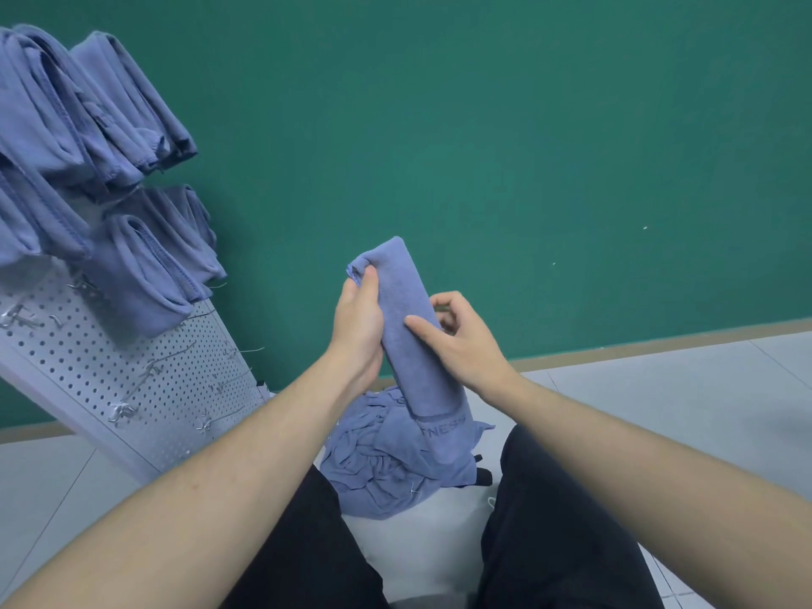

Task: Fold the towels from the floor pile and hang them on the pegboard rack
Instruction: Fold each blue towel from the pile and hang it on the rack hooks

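Right hand (461,340) fingers behind folded towel (411,327)

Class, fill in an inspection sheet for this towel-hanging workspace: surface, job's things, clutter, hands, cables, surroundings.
Surface: pale tiled floor.
Job's things: folded towel held upright; towel pile on the floor between the person's legs; pegboard rack at left, leaning in this view, with hung towels on its upper part and bare hooks lower down.
Clutter: small black object beside the pile, unclear what.
Hands: left hand grips the towel's upper part; right hand pinches its side.
Cables: nothing seen.
Surroundings: green wall, tan baseboard.
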The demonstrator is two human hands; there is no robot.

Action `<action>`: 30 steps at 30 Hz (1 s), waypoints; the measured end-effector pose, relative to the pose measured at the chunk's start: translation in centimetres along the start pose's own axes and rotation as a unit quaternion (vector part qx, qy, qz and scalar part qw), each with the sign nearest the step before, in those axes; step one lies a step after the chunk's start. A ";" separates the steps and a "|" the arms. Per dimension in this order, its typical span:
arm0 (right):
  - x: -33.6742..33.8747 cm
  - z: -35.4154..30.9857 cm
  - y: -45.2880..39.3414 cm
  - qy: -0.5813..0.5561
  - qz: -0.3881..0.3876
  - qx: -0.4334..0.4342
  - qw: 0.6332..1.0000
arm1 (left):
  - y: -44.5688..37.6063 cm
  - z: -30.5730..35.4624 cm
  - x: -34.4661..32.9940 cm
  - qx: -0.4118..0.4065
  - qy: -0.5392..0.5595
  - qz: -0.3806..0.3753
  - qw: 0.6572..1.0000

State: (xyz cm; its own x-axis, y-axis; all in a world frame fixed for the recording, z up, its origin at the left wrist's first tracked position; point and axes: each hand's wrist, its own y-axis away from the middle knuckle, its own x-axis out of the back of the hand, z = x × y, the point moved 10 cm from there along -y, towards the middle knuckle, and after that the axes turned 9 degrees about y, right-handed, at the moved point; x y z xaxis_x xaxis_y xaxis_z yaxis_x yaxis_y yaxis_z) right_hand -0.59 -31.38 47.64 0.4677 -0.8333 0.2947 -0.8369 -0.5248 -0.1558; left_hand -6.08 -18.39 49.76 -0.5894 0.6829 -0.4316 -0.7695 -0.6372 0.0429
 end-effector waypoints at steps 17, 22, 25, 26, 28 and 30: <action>-0.7 2.9 -0.1 0.190 -0.119 -0.009 0.974 | -1.2 -0.7 6.0 0.053 0.202 0.135 0.969; -1.8 3.0 -0.6 0.234 -0.164 -0.011 0.958 | -1.1 -1.2 7.2 0.059 0.214 0.157 0.962; -3.3 2.2 -0.8 0.142 -0.201 -0.025 0.969 | -1.1 -0.9 7.6 0.057 0.216 0.152 0.963; -3.7 1.7 -1.0 0.106 -0.197 -0.029 0.974 | -1.2 -0.8 7.7 0.056 0.219 0.150 0.963; -4.5 0.8 -1.6 0.067 -0.179 -0.033 0.981 | -1.2 -0.5 8.2 0.058 0.221 0.150 0.962; -5.5 -0.1 -2.1 0.066 -0.174 -0.025 0.982 | -1.4 -0.1 9.0 0.054 0.229 0.147 0.961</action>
State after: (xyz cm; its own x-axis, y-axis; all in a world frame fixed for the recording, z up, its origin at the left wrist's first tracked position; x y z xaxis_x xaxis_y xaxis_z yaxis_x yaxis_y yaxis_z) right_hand -1.38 -25.69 46.43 0.6896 -0.5739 0.4417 -0.6478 -0.7615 0.0219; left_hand -10.27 -11.39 45.70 -0.6348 0.2350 -0.7361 -0.6220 -0.7206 0.3064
